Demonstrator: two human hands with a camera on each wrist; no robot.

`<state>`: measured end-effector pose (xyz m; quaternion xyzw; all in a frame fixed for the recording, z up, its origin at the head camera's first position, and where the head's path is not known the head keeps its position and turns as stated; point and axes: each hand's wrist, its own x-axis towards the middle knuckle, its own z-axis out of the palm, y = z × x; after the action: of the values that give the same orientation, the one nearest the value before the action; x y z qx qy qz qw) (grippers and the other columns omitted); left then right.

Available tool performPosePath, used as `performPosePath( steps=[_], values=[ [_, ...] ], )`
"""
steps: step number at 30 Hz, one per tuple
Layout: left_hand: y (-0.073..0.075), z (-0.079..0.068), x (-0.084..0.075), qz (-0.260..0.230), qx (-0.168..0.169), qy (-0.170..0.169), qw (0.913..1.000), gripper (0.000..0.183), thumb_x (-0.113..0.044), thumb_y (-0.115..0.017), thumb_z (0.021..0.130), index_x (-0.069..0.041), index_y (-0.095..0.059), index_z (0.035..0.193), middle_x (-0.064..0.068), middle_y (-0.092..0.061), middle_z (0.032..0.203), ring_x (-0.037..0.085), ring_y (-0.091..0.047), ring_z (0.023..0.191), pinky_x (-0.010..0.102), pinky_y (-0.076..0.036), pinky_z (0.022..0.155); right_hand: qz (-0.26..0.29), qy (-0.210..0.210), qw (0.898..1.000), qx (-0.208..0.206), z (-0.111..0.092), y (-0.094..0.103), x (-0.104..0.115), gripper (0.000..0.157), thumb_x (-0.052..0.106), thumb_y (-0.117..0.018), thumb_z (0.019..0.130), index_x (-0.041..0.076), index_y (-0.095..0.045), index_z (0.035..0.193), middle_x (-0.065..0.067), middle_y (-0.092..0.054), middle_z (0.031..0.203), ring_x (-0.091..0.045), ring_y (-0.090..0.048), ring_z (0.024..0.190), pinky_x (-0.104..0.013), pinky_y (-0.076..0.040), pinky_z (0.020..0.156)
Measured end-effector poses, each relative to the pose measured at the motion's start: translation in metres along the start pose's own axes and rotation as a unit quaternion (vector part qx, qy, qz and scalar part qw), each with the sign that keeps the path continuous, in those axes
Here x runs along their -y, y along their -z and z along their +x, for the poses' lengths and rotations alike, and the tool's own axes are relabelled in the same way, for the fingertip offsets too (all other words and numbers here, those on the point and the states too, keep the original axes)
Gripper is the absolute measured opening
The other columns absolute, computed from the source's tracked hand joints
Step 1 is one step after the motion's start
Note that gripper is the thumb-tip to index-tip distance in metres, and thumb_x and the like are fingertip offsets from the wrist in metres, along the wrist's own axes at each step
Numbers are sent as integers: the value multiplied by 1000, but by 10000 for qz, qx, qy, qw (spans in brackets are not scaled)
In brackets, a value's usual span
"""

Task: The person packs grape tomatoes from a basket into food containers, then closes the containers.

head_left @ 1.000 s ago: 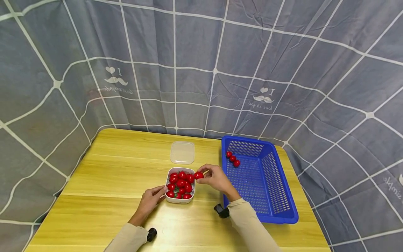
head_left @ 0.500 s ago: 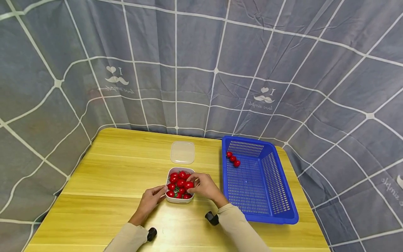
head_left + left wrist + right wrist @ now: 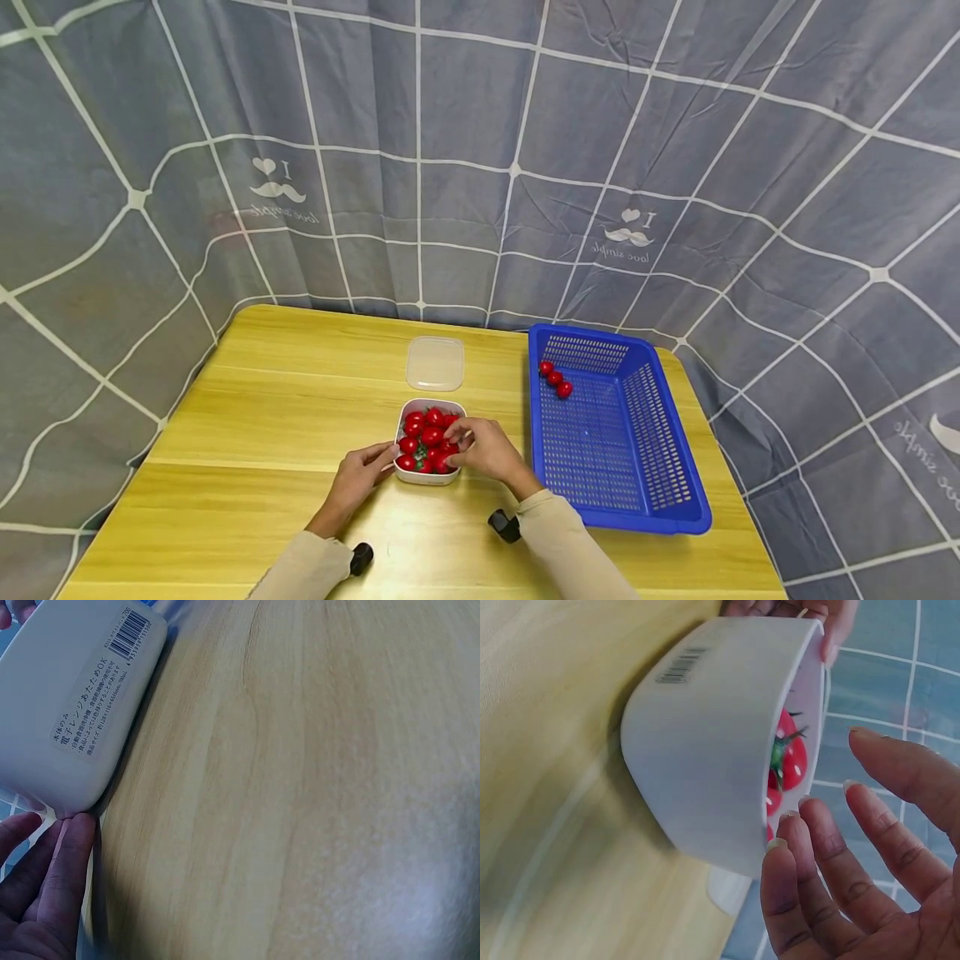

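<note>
A small white container (image 3: 424, 479) full of red tomatoes (image 3: 431, 436) stands on the table. My left hand (image 3: 354, 482) grips its near left corner, thumb over the rim and fingers against the outer wall; in the left wrist view those fingers (image 3: 69, 859) meet the box near a printed label. Above the container's right side is my right hand (image 3: 487, 450), its fingers hiding some of the tomatoes. The right wrist view has this hand's fingers (image 3: 780, 900) loosely bent and spread with nothing between them, close to the rim. A green-stemmed tomato (image 3: 795, 761) shows inside.
At the right stands a blue plastic basket (image 3: 600, 450), with three tomatoes (image 3: 554, 377) at its far left. A translucent square lid (image 3: 435, 363) lies behind the container. A grey checked curtain (image 3: 465, 200) surrounds the wooden table (image 3: 285, 400).
My right hand has carried a tomato leftward into the container and let it go among the others; its fingers have since parted. My left hand has stayed at the container's corner.
</note>
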<state>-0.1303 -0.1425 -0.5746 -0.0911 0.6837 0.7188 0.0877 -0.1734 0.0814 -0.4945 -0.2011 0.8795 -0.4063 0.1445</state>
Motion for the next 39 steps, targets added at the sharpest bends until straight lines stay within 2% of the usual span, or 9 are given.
performPosePath(
  steps=[8,12,17,22,28,34,39],
  values=[
    [-1,-1,-1,1,2,9,10000,45,-20,-60,97,13,-55,127,29,-52,132,34,-55,120,30,-54,91,320,94,9990,-308,-7,28,4,29,4,-79,78,-4,-67,103,-17,-66,96,-20,-62,77,-21,-52,60],
    [0,-1,-1,-9,-12,30,10000,44,-19,-60,97,13,-55,127,28,-53,132,32,-56,119,30,-54,91,404,-10,9965,-736,-9,45,3,26,4,-78,77,0,-68,101,-13,-66,95,-18,-62,77,-25,-54,62],
    [0,-1,0,-22,-7,15,10000,44,-18,-60,97,14,-56,126,29,-54,131,32,-56,118,29,-54,90,543,-228,9880,-1424,-10,68,-5,26,1,-79,75,3,-70,99,-9,-67,93,-18,-62,76,-27,-54,63],
    [0,-1,-1,-19,-7,-16,10000,43,-17,-60,97,14,-55,126,29,-53,131,32,-56,118,29,-54,90,618,-315,9782,-1957,-11,91,-21,27,-1,-78,75,0,-70,101,-13,-68,93,-20,-62,76,-25,-53,62],
    [-1,-1,0,9,-47,-11,10000,42,-16,-60,97,15,-56,125,29,-54,130,31,-57,117,29,-55,89,862,-568,9681,-2285,-9,112,-44,31,0,-77,78,-3,-68,107,-23,-66,101,-19,-59,77,-21,-50,63],
    [-1,-1,1,41,-117,-28,9999,40,-14,-61,96,15,-57,123,29,-56,127,30,-60,113,29,-55,88,1122,-862,9526,-2694,-1,123,-78,35,-2,-77,78,-7,-65,111,-28,-63,107,-13,-57,75,-17,-49,59],
    [-1,0,2,54,-136,-59,9999,40,-14,-60,96,16,-57,123,30,-57,126,32,-60,113,30,-56,88,1073,-1149,9446,-2882,4,129,-104,39,-4,-75,78,-8,-63,115,-30,-61,112,-17,-60,79,-15,-48,59]
  ],
)
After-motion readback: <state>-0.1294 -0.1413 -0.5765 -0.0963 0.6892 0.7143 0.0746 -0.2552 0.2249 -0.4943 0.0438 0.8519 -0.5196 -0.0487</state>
